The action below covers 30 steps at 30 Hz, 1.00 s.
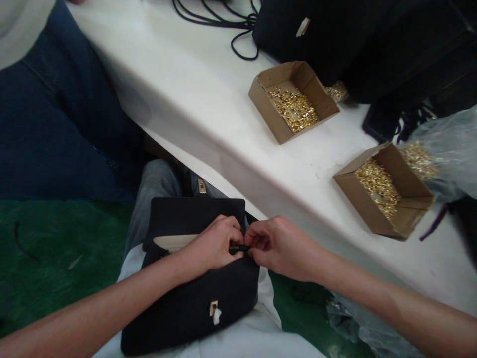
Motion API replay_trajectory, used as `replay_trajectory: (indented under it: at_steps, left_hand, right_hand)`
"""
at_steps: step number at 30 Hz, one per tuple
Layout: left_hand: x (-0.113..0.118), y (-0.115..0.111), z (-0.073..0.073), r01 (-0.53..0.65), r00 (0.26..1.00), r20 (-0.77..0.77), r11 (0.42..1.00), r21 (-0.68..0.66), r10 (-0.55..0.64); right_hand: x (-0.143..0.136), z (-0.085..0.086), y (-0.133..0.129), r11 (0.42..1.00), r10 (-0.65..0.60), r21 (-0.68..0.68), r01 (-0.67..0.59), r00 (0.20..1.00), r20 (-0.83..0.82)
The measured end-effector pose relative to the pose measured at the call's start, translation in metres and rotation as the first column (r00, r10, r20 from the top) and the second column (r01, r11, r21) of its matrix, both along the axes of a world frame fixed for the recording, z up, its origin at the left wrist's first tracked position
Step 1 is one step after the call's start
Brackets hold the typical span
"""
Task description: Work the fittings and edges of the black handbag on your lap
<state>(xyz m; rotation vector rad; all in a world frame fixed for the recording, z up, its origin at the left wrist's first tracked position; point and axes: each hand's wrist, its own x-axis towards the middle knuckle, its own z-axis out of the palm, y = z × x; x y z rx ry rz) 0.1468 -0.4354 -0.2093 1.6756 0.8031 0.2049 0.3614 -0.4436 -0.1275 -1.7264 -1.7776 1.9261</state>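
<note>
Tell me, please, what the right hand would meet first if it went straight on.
Past the black piece touching the right hand, probably the left hand comes first; depth is unclear.

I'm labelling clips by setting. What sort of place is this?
Probably a bag workshop: it shows an open black bag, two boxes of small gold-coloured parts and a white table.
</note>
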Motion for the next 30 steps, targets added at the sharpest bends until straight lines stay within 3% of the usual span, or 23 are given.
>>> replay_trajectory:
  at_steps: [5,9,13,16,19,21,23,24,27,30]
  left_hand:
    - [-0.001,0.002,-0.002,0.039,0.999,0.022,0.999,0.003,-0.039]
    - [0.001,0.001,0.003,-0.003,1.000,0.013,1.000,-0.016,0.003]
    - [-0.002,0.003,0.022,-0.044,0.999,-0.011,0.998,-0.050,0.044]
    - [-0.010,0.009,0.042,-0.070,0.997,-0.027,0.994,-0.080,0.068]
    - [-0.017,0.014,0.060,-0.123,0.992,-0.041,0.990,-0.074,0.120]
    - [-0.018,0.017,0.067,-0.224,0.974,-0.052,0.973,-0.062,0.221]
    - [-0.017,0.019,0.073,-0.412,0.910,-0.058,0.911,-0.025,0.410]
    - [-0.016,0.020,0.075,-0.522,0.852,-0.051,0.853,0.007,0.522]
    - [-0.015,0.020,0.086,-0.783,0.620,0.046,0.613,0.108,0.783]
    - [-0.018,0.017,0.095,-0.906,0.422,0.152,0.409,0.114,0.894]
  right_hand:
    - [-0.003,-0.001,-0.003,1.000,-0.007,0.028,0.007,1.000,0.006]
    - [-0.003,0.001,-0.003,0.999,-0.032,0.024,0.032,0.999,0.009]
    - [-0.003,0.013,-0.004,0.992,-0.128,-0.006,0.128,0.992,-0.013]
    - [-0.005,0.025,0.001,0.985,-0.165,0.053,0.166,0.986,-0.017]
    - [-0.012,0.035,0.015,0.978,-0.122,0.171,0.121,0.993,-0.005]
    - [-0.019,0.040,0.031,0.955,-0.054,0.294,0.045,0.998,0.023]
    - [-0.029,0.046,0.050,0.905,0.016,0.423,-0.049,0.997,0.081]
    - [-0.036,0.050,0.058,0.869,0.044,0.484,-0.098,0.991,0.123]
    - [-0.058,0.069,0.070,0.731,0.014,0.665,-0.155,0.977,0.213]
    - [-0.074,0.083,0.054,0.603,-0.112,0.789,-0.116,0.967,0.227]
